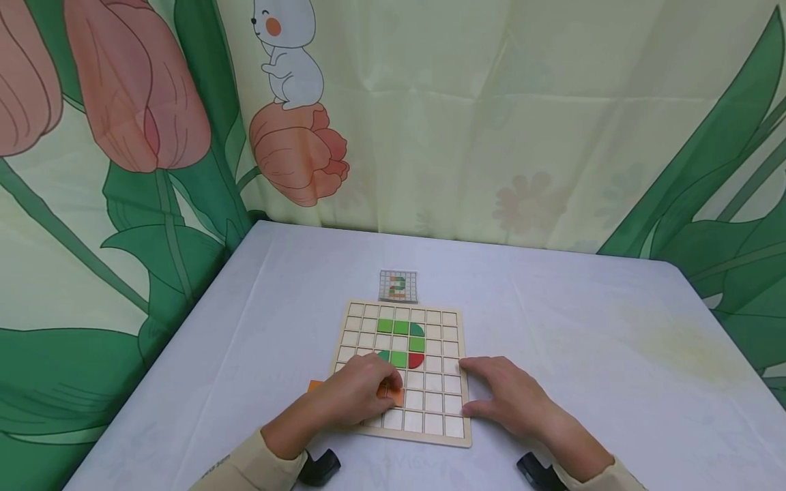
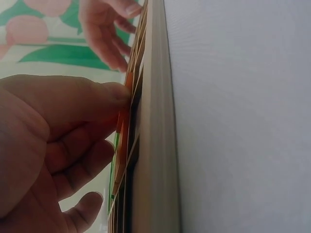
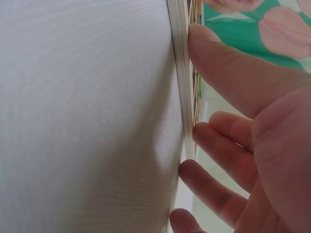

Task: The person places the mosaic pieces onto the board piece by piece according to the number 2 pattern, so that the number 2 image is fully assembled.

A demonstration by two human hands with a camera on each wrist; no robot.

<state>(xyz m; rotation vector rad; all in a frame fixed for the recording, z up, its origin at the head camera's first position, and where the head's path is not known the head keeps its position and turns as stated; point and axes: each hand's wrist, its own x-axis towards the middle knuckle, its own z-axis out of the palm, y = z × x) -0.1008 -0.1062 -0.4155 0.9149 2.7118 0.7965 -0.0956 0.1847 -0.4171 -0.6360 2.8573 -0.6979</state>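
My left hand point(image 1: 362, 392) is over the lower part of a wooden grid board point(image 1: 454, 436), its thumb and fingers pinching an orange tile point(image 1: 398, 397). In the left wrist view, the thumb lies against this orange tile point(image 2: 128, 82) at the grid. My right hand point(image 1: 512, 395) touches the board's right edge with spread fingers and thumb. Set in the grid are green square tiles point(image 1: 401, 327), a dark green rounded tile point(image 1: 417, 330) and a red rounded tile point(image 1: 415, 360). The left hand hides some cells.
A small card point(image 1: 398, 286) printed with a coloured grid pattern lies just beyond the board. Another orange piece point(image 1: 314, 385) shows at the board's left side, partly behind the left hand. A white cloth point(image 1: 589, 341) covers the table, and a printed curtain point(image 1: 442, 123) hangs behind it.
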